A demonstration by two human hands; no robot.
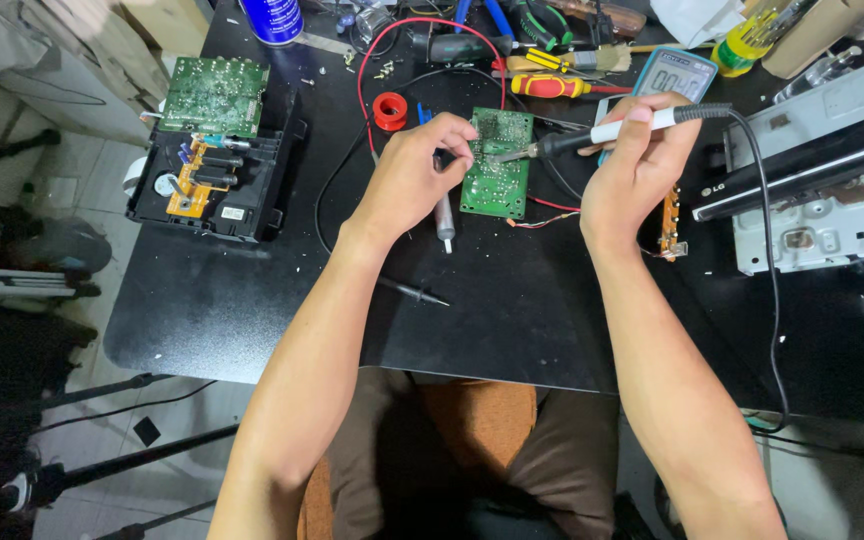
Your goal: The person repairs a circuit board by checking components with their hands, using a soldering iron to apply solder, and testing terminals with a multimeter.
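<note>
Hands, two: left hand (414, 172) steadies one board (497, 163), right hand (635, 165) one iron (592, 134).

Grey multimeter screen (674, 72) — top right; blue labelled can (272, 18) — top.

I see both bare forearms extended forward from the lower frame edge, converging slightly. My left hand (414, 172) is palm-down, wrist bent, fingers curled inward into a closed grip. My right hand (635, 170) is raised, wrist flexed, thumb and fingers pinched in a pen-style grip, knuckles toward the camera.
</note>
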